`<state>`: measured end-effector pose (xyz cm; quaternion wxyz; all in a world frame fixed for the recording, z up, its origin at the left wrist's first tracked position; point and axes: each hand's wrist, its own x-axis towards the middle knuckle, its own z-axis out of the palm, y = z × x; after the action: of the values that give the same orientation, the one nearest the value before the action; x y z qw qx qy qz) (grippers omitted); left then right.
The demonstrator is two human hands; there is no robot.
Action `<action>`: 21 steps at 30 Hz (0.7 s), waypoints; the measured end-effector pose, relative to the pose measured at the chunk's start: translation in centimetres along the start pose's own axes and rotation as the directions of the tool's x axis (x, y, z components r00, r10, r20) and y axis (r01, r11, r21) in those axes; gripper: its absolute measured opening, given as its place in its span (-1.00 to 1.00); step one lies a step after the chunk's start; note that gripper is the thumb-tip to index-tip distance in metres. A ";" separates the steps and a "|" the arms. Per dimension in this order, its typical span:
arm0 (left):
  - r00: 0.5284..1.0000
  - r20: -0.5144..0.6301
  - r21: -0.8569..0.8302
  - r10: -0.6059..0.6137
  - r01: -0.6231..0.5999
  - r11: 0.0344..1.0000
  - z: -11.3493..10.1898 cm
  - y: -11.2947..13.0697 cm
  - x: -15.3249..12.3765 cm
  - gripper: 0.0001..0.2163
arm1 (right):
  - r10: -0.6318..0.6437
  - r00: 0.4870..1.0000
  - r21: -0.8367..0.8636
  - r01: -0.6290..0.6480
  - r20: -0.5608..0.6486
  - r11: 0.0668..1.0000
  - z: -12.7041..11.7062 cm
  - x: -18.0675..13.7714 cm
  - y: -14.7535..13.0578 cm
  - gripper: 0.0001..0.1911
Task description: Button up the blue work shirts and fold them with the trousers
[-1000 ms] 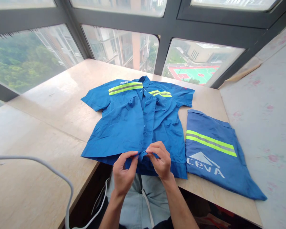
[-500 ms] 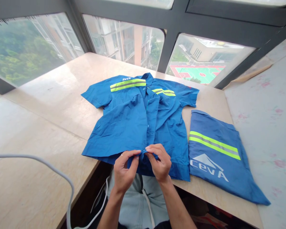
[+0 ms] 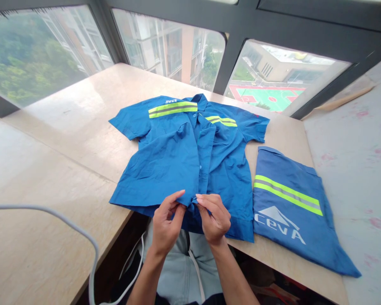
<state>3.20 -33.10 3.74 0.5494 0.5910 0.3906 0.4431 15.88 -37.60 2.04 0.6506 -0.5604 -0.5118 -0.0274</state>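
Observation:
A blue short-sleeved work shirt (image 3: 165, 156) lies front up, its collar toward the windows and its hem toward me. Yellow-green and grey reflective bands cross its chest. The lower front is unfastened, with the two edges overlapping; one button shows near the collar. My left hand (image 3: 167, 220) pinches the left front edge at the hem between thumb and fingers. Close beside it, my right hand (image 3: 214, 216) pinches the other front edge at the hem. Whether a button sits between the fingertips is too small to tell.
A folded blue garment (image 3: 285, 169) with a reflective band and white lettering lies right of the shirt. Both rest on a pale tabletop (image 3: 51, 169) bordered by windows and a papered wall (image 3: 352, 169). A white cable (image 3: 66, 220) loops over the front left edge.
My left fingertips have shifted slightly, the index finger lifting higher on the shirt's front edge. My right hand stays pinched at the hem. The camera view has moved a little.

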 end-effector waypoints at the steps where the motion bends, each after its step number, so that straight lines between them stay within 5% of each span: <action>1: 1.000 0.007 -0.018 -0.028 0.028 0.999 0.1 0.0 0.1 -0.72 | -0.006 1.000 -0.002 0.006 0.005 1.000 0.0 0.0 0.0 -0.65; 8: 0.986 0.014 -0.061 -0.167 0.167 0.984 0.0 0.7 0.9 -0.63 | -0.030 0.999 0.014 0.030 0.045 0.999 0.0 0.0 -0.1 -0.64; 14: 0.984 0.001 -0.026 -0.180 0.180 0.983 -0.6 0.8 1.1 -0.63 | -0.061 0.989 0.036 0.057 0.132 0.998 -0.3 -0.2 -0.2 -0.59; 21: 0.990 -0.008 0.037 -0.138 0.138 0.990 -0.4 0.8 1.0 -0.67 | -0.055 0.994 0.018 0.054 0.095 0.998 -0.6 -0.4 -0.2 -0.63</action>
<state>3.07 -32.07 4.60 0.5665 0.5714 0.4404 0.3983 15.96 -38.34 2.01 0.6288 -0.5417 -0.5576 -0.0142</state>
